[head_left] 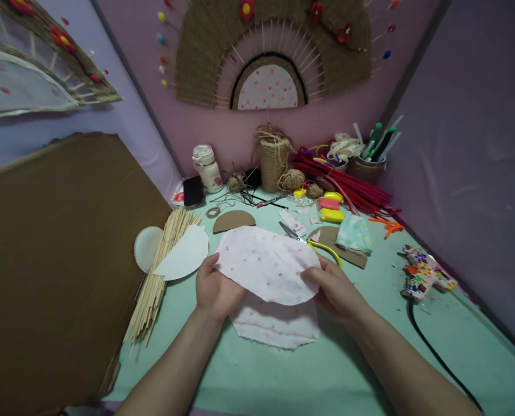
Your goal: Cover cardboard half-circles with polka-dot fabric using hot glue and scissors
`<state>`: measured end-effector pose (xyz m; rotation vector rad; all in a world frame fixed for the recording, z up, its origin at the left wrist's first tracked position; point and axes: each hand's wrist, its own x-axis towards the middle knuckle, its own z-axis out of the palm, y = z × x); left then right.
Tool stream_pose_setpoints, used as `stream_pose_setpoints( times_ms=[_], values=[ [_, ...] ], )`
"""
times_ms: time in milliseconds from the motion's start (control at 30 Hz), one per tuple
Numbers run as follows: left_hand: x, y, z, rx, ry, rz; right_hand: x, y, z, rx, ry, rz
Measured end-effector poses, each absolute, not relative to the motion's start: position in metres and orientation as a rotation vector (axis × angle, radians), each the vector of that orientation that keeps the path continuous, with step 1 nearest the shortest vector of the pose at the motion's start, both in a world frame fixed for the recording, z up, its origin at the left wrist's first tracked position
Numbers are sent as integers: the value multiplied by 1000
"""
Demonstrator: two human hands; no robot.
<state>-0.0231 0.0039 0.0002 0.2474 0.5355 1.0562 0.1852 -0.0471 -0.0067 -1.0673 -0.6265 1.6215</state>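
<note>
Now your left hand (218, 292) supports the left end of the dotted fabric piece (266, 266) from beneath with the thumb at its edge, while your right hand (333, 286) pinches the right end between thumb and fingers. You hold it above the counter (257, 381), partly covering a second dotted piece (278, 332), with yellow-handled scissors (312, 243) just beyond.

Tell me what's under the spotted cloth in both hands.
Under the held cloth, another spotted cloth shows on the near side; its far part and the fingers of the left hand are covered.
</note>
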Motion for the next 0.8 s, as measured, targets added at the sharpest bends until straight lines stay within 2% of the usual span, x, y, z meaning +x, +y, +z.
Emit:
stream_pose_setpoints(
  times_ms=[200, 500, 633, 800],
  values=[
    [-28, 4, 2, 330, 478, 1019, 185, -41, -7, -989, -489, 1524],
    [-23, 12, -13, 225, 595, 668, 192, -34, -5, -1197, -524, 1382],
    [-24, 13, -13, 252, 723, 700, 194, -31, -13, -1232, -549, 1258],
    [-26, 12, -11, 564, 852, 869, 194, -30, -19, -1227, -589, 1082]
  ],
)
